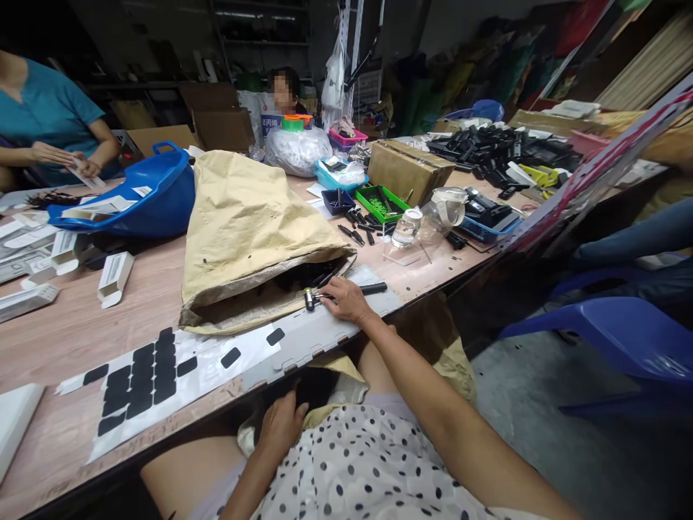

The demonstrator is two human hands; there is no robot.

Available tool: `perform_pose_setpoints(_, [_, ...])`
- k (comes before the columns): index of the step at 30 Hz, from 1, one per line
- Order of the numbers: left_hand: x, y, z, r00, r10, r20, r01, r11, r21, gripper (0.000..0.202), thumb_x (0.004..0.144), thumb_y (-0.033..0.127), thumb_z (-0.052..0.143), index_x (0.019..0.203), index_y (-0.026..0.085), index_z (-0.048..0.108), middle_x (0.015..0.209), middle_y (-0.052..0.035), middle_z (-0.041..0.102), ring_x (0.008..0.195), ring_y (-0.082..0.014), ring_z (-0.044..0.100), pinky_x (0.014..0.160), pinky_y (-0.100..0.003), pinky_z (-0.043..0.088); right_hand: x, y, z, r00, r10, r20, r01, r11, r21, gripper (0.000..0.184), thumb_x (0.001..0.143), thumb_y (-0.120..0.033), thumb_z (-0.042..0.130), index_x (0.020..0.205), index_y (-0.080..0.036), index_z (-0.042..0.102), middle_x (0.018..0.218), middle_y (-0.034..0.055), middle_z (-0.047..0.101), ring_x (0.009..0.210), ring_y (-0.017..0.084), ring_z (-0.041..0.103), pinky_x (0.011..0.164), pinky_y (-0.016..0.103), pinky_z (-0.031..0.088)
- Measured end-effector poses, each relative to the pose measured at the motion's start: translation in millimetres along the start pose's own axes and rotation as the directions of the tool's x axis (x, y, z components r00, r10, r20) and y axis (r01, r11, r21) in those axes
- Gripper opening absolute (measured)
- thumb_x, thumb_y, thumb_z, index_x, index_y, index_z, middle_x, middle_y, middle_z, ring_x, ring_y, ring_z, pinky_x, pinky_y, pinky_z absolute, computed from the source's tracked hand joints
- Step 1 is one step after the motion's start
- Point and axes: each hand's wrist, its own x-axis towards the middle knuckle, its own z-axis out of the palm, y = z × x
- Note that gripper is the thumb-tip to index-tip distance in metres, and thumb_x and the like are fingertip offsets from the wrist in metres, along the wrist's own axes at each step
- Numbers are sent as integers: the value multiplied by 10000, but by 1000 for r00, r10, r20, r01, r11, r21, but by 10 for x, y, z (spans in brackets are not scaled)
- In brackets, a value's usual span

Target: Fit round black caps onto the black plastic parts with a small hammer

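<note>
My right hand (pixel 344 298) is closed around a small hammer (pixel 309 299) at the table's front edge. The hammer's head points left, and its black handle sticks out to the right of my fingers. Just behind it lies a tan sack (pixel 254 209), its mouth facing me with dark pieces inside. My left hand (pixel 282 422) rests low over my lap, fingers stretched out and apparently empty, beside another tan sack (pixel 338 372) below the table edge. Left of the hammer, black rounded stickers (pixel 141 379) lie on a white backing sheet (pixel 203 361).
A blue basin (pixel 162 191) and white boxes (pixel 116 274) are at left, near a person in a teal top (pixel 48 115). A green tray (pixel 382 204), a jar (pixel 407 228), a carton (pixel 406 170) and piled black parts (pixel 498 152) stand at right. A blue chair (pixel 611 336) is on the floor.
</note>
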Motion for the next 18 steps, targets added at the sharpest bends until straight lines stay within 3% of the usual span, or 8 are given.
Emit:
perform_pose_setpoints(3, [-9, 289, -117, 984, -31, 175, 66, 978, -197, 384, 757, 427, 665, 1118, 308, 720, 974, -131, 740, 957, -387, 711, 778, -506, 561, -5, 4, 11, 1000, 1, 0, -1, 1000, -5, 139, 903, -262, 671, 1026, -241, 732, 958, 59, 648, 909, 220, 573, 832, 345, 484])
perform_pose_setpoints(6, [20, 669, -311, 903, 150, 402, 165, 744, -647, 717, 727, 662, 691, 1352, 330, 575, 1125, -130, 708, 885, -310, 710, 652, -413, 582, -10, 6, 15, 1000, -7, -7, 7, 1000, -8, 132, 898, -251, 673, 1015, -233, 731, 947, 59, 647, 903, 220, 575, 830, 343, 484])
perform_pose_setpoints(8, [92, 878, -492, 905, 220, 365, 197, 544, -816, 990, 709, 889, 496, 1521, 345, 338, 1279, -162, 639, 794, -251, 703, 476, -302, 520, -14, 4, 12, 1000, -13, -10, 13, 1000, -9, 126, 899, -249, 669, 1008, -228, 730, 941, 60, 648, 896, 221, 575, 824, 344, 484])
perform_pose_setpoints(9, [147, 958, -594, 930, 208, 304, 163, 507, -847, 1066, 694, 957, 366, 1559, 349, 232, 1351, -178, 594, 779, -230, 698, 418, -251, 468, -16, 3, 9, 1000, -14, -12, 14, 1000, -10, 124, 901, -248, 666, 1006, -230, 729, 940, 60, 648, 894, 221, 574, 821, 345, 483])
perform_pose_setpoints(11, [296, 1066, -798, 976, 139, 166, 59, 569, -820, 1103, 688, 982, 237, 1574, 328, 191, 1405, -193, 557, 803, -220, 693, 381, -210, 413, -18, -2, -1, 1000, -11, -14, 11, 1000, -10, 125, 909, -249, 657, 1011, -237, 728, 943, 58, 647, 900, 221, 574, 822, 345, 482])
perform_pose_setpoints(14, [616, 1102, -1028, 999, 17, 42, 16, 741, -671, 920, 732, 837, 491, 1423, 230, 506, 1299, -182, 642, 856, -242, 694, 447, -243, 470, -14, -13, -15, 1000, -10, -8, 10, 1000, -10, 130, 916, -254, 650, 1019, -235, 728, 942, 58, 648, 906, 219, 575, 831, 342, 483])
perform_pose_setpoints(16, [881, 1067, -1100, 990, -116, -81, 58, 854, -516, 659, 696, 633, 673, 1166, 172, 687, 1104, -144, 726, 834, -247, 692, 535, -285, 522, -5, -19, -20, 1000, -10, 2, 10, 1000, -12, 128, 913, -264, 659, 1014, -227, 728, 940, 58, 649, 902, 216, 576, 830, 338, 485])
perform_pose_setpoints(18, [1156, 1018, -1115, 934, -230, -274, 130, 932, -339, 425, 690, 478, 690, 976, 167, 736, 905, -95, 753, 813, -249, 694, 653, -330, 558, 6, -24, -20, 1000, -4, 9, 4, 1000, -12, 123, 909, -275, 670, 1006, -229, 729, 944, 56, 651, 900, 213, 578, 828, 333, 485])
